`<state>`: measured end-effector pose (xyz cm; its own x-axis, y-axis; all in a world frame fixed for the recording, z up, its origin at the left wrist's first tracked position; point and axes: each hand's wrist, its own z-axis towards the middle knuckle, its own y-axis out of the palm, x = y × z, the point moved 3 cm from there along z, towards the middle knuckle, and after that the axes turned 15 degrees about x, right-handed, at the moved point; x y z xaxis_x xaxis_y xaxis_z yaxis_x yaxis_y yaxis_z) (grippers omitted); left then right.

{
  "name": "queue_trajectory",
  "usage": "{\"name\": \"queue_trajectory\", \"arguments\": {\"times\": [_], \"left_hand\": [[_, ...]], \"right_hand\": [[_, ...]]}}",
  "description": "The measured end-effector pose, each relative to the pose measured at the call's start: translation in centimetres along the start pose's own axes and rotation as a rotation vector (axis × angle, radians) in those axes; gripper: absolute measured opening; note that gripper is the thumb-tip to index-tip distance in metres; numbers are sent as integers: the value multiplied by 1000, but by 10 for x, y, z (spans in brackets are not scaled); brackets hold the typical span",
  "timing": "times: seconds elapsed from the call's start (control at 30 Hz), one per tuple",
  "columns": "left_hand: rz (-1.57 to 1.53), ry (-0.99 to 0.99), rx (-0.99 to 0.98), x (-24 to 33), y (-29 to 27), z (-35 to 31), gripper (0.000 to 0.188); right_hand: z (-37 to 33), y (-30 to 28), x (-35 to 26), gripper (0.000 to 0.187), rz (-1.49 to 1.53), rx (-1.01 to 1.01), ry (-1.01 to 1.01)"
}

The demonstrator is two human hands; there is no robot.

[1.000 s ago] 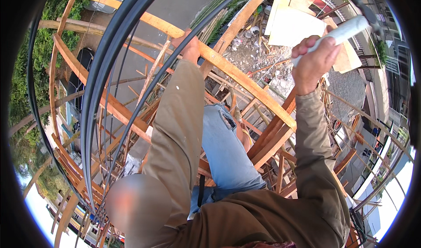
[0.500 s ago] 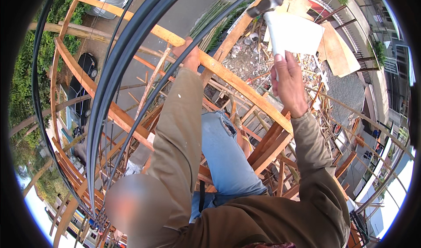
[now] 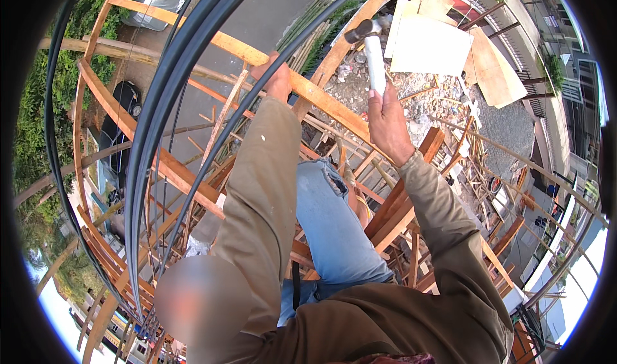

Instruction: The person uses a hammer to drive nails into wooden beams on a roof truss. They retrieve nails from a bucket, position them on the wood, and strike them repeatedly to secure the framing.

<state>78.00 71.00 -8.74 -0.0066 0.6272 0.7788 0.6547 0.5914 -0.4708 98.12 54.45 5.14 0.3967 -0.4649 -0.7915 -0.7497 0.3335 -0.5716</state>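
Note:
My right hand (image 3: 390,125) is closed around the handle of a hammer (image 3: 375,63) with a white shaft and a dark metal head. The hammer points up and away from me, its head apart from the wooden beam (image 3: 329,110). My left hand (image 3: 277,78) grips that long, light-brown beam near a crossing with another timber (image 3: 350,37); part of its fingers is hidden behind the wood. Both sleeves are brown. My leg in torn blue jeans (image 3: 334,226) extends between the timbers.
Thick black cables (image 3: 168,94) run past my left arm. Wooden framing surrounds me high above the ground. Below lie rubble (image 3: 360,74), pale boards (image 3: 429,45), bamboo poles (image 3: 305,26) and a dark car (image 3: 120,129). Upright reddish planks (image 3: 403,193) stand beside my right forearm.
My right hand and the hammer have swung left and slightly toward me, away from in front of the white board. My left hand keeps its grip on the beam.

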Motion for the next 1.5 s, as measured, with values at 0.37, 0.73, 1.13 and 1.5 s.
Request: {"name": "queue_trajectory", "arguments": {"times": [0.37, 0.73, 1.13, 1.5], "left_hand": [[-15, 15, 9, 10, -13, -17, 55], [-34, 15, -20, 10, -8, -12, 54], [31, -32, -68, 12, -19, -30, 58], [-136, 113, 44, 7, -17, -1, 54]], "right_hand": [[4, -40, -44, 25, 537, 355, -84], [5, 9, 15, 30, 26, -159, 156], [-7, 29, 34, 37, -220, -275, 51], [6, -40, -24, 39, 125, -55, 131]]}}
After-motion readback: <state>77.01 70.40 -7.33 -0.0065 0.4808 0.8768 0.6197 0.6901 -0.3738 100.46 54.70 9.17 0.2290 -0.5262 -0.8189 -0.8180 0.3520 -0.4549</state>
